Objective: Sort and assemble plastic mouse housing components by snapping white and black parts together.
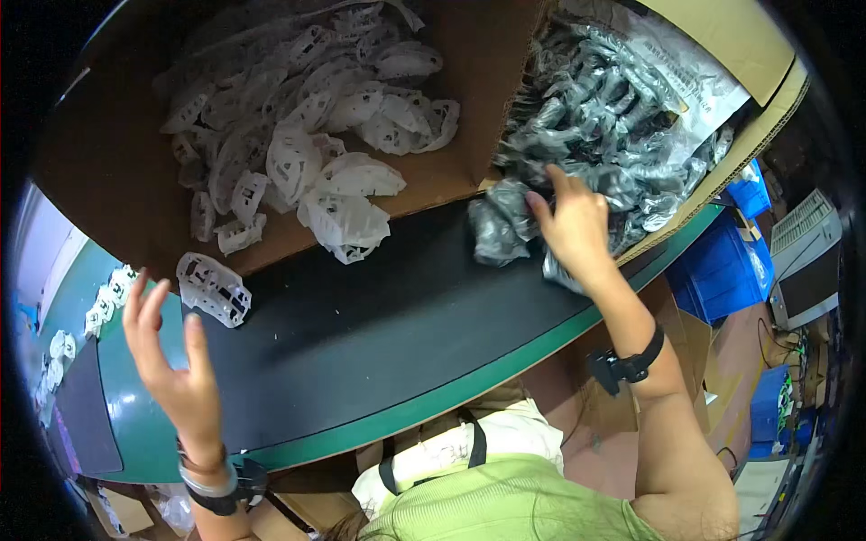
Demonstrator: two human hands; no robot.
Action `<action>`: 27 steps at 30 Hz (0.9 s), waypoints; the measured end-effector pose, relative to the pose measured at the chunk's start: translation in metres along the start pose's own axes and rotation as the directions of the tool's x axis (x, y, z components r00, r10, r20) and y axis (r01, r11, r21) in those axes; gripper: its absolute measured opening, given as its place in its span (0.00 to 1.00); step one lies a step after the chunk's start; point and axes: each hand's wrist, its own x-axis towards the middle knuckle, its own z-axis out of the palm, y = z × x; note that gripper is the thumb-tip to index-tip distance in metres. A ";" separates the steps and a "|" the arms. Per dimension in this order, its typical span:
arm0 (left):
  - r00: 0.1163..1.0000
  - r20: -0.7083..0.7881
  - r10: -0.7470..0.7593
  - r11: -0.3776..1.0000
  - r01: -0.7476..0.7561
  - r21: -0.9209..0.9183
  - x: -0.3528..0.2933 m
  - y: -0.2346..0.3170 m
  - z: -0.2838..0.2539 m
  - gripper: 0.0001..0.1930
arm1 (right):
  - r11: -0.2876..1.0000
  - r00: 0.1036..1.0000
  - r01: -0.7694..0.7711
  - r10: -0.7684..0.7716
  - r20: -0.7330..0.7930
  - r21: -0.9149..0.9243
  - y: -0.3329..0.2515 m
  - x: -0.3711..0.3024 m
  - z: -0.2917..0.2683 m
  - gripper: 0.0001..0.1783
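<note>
My left hand [173, 365] is raised over the left part of the table, fingers spread and holding nothing. Just beyond its thumb, a white openwork plastic part [215, 288] lies on the black mat. My right hand [579, 225] reaches to the front of the right cardboard box. Its thumb and index finger are apart, and the thumb is against a dark part in a clear plastic bag [502, 222]. More bagged dark parts [595, 108] fill that box, some under and beyond this hand. White plastic parts [307, 162] in thin wrapping are heaped in the left box.
Two cardboard boxes [478, 135] stand side by side at the back of the green-edged table [379, 433] with its black mat [388, 316]. White parts [113, 298] stand in a row at far left. Blue bins [722, 270] and a grey machine [807, 261] are off to the right.
</note>
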 end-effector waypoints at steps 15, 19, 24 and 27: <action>0.682 0.594 0.426 0.904 -0.289 -0.316 -0.024 0.091 0.118 0.30 | 0.943 0.953 0.173 -0.232 0.192 0.283 -0.034 -0.118 -0.054 0.22; 0.782 0.460 0.421 0.856 -0.174 -0.488 -0.016 0.088 0.108 0.25 | 0.823 0.969 0.244 -0.230 -0.092 0.512 -0.039 -0.098 -0.046 0.20; 0.860 0.493 0.130 0.910 0.093 -0.403 -0.022 0.071 0.100 0.11 | 0.901 0.936 0.311 -0.235 -0.264 0.303 -0.056 -0.036 -0.032 0.27; 0.893 0.448 -0.031 0.873 0.242 -0.424 -0.028 0.068 0.094 0.06 | 0.715 0.908 0.396 -0.397 -0.132 0.576 -0.084 -0.050 -0.055 0.31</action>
